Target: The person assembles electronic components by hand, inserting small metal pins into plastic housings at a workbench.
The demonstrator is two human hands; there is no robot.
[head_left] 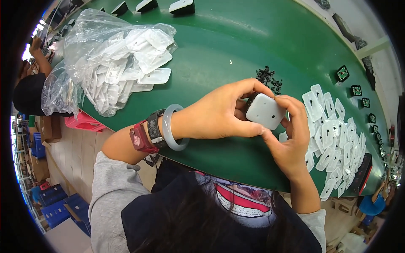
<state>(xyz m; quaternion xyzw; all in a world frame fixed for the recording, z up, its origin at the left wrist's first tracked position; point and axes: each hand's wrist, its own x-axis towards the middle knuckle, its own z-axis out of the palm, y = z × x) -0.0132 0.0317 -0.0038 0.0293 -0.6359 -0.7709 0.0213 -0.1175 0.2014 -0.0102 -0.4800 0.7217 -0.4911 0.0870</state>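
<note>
Between my two hands is a small square device housing (265, 112), with a white rounded face turned up and a black body under it. My left hand (230, 111) grips its left side, thumb along the near edge and fingers over the far edge. From the right, my right hand (294, 126) closes on the housing, its fingertips at the far corner and its thumb meeting the left thumb at the near edge. Just beyond the hands lies a small heap of tiny black parts (269, 80). The housing's underside is hidden.
A plastic bag (90, 38) spills white covers (122, 63) on the green table (206, 46). More white covers with black bits (333, 139) are piled right. Black housings with green circuit boards (356, 90) line the right edge; white-topped housings (182, 6) stand far left. Another person's arm (42, 59) shows left.
</note>
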